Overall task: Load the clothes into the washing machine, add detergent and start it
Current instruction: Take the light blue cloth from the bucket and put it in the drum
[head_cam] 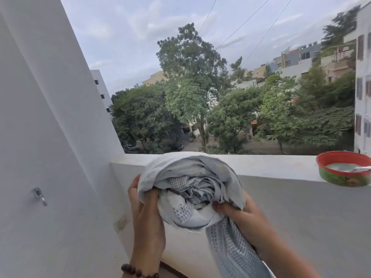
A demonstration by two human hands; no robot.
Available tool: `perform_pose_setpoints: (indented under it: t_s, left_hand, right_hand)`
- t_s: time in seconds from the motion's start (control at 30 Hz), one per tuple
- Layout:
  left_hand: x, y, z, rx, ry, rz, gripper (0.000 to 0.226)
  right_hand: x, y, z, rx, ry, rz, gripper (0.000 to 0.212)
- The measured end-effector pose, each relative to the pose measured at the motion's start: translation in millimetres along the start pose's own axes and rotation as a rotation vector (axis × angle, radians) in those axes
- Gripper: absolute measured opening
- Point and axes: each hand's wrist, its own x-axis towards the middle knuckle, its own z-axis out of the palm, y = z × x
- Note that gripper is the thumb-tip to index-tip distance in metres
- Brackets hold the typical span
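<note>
My left hand and right hand: fingers gripping clothes bundle before parapet ledge; wall close left; red bowl on ledge, right.

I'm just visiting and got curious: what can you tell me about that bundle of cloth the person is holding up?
The bundle of cloth is pale grey-white fabric, rolled into a loose round wad with crumpled layers showing at its open end. Some layers carry a grey checked weave, and one such piece hangs down over the right forearm. The left hand grips its left side and the right hand pinches its lower right edge. It is held up in front of the white balcony parapet, its top edge overlapping the ledge in view.
</note>
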Motion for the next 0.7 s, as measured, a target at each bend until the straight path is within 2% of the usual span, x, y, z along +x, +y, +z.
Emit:
perform_pose_setpoints:
  t_s: [0.07,0.17,0.23,0.33,0.4,0.47,0.53,0.6,0.7]
  left_hand:
    - [-6,1,-11,0.184,-0.084,-0.046,0.075]
    - [-11,10,-22,0.442,-0.3,-0.111,0.1]
    - [-15,20,-21,0.644,-0.421,-0.048,0.115]
    - [-21,32,2,0.929,-0.573,0.172,0.129]
    - [-21,39,22,1.071,-0.666,0.217,0.136]
    - [-19,43,35,1.099,-0.711,0.249,0.135]
    - [-14,46,37,1.022,-0.648,0.32,0.122]
    - [-9,50,34,0.918,-0.614,0.311,0.106]
    - [-2,52,25,0.831,-0.68,0.204,0.096]
  right_hand:
    - [8,-13,-10,-0.126,0.062,-0.047,0.043]
    - [18,-39,-21,-0.43,0.083,-0.192,0.039]
    - [23,-55,-23,-0.639,0.055,-0.275,0.033]
    - [26,-73,-11,-0.931,-0.093,-0.364,0.031]
    - [27,-82,5,-1.07,-0.241,-0.428,0.029]
    - [28,-92,18,-1.146,-0.323,-0.452,0.028]
    - [30,-101,21,-1.152,-0.339,-0.437,0.033]
    - [29,-104,18,-1.092,-0.378,-0.378,0.046]
    - [26,-97,10,-0.938,-0.497,-0.233,0.071]
